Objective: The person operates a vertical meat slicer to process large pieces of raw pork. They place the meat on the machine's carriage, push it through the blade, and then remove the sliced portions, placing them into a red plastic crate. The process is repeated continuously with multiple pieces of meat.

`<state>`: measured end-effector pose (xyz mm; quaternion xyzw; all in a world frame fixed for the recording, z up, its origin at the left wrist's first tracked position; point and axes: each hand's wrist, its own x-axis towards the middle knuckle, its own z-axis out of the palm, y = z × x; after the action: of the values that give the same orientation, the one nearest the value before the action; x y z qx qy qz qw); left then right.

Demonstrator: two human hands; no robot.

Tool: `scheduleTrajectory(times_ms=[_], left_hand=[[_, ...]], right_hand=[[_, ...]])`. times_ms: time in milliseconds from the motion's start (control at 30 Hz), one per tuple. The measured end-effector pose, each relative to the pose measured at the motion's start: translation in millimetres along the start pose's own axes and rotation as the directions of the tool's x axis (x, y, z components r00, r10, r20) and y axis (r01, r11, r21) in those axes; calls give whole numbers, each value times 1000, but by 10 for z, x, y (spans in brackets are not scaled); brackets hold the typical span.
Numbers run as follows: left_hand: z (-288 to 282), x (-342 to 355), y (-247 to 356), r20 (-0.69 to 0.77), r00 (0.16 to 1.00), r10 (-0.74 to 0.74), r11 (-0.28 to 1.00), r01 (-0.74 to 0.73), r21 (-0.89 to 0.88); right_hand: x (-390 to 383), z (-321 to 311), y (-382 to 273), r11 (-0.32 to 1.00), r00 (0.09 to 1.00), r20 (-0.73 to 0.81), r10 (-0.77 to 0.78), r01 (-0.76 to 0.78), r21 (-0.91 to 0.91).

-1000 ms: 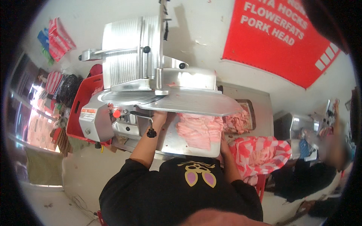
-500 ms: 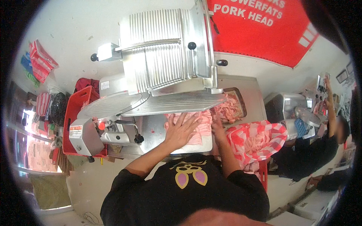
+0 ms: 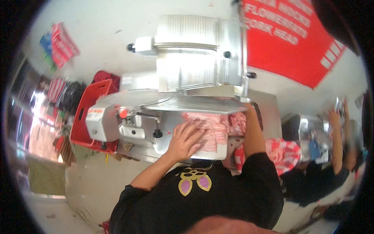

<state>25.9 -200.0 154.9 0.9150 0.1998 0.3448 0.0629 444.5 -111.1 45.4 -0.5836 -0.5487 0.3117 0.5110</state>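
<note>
Sliced pink meat (image 3: 212, 134) lies in a layered pile on a white board (image 3: 221, 152) below the slicer's blade. Flat on the left side of this pile rests my left hand (image 3: 184, 136), its fingers spread. My right hand (image 3: 249, 108) reaches forward past the right end of the meat slicer (image 3: 191, 72); the slicer's edge hides its fingers, so what it touches does not show. Loose meat pieces (image 3: 237, 123) lie beside that forearm, partly covered by it.
At the right, a red-and-white checked bag (image 3: 286, 160) holds more meat. A red crate (image 3: 80, 128) stands at the left of the slicer. Further right, a co-worker's arm (image 3: 336, 142) reaches up at another machine (image 3: 306, 126). A red banner (image 3: 286, 50) hangs on the wall.
My right hand has left the right edge of the meat pile and gone forward behind the slicer's end. My left hand stays on the meat. The whole view has shifted.
</note>
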Motion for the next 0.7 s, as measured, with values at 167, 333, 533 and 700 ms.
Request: scheduleTrajectory(times_ms=[167, 333, 533, 700], left_hand=[[-269, -526, 17, -89, 956, -280, 959, 275, -69], [-353, -846, 60, -225, 896, -382, 920, 347, -181], [-387, -926, 57, -309, 883, -353, 930, 293, -223], [-791, -656, 117, -448, 878, -166, 983, 113, -141]], right_hand=[[-466, -334, -146, 920, 954, -94, -285, 245, -306], [-819, -627, -1190, 701, 942, 164, -293, 328, -634], [-1072, -547, -2080, 587, 935, 262, -240, 355, -727], [-1477, -688, -2848, 609, 905, -43, -423, 249, -753]])
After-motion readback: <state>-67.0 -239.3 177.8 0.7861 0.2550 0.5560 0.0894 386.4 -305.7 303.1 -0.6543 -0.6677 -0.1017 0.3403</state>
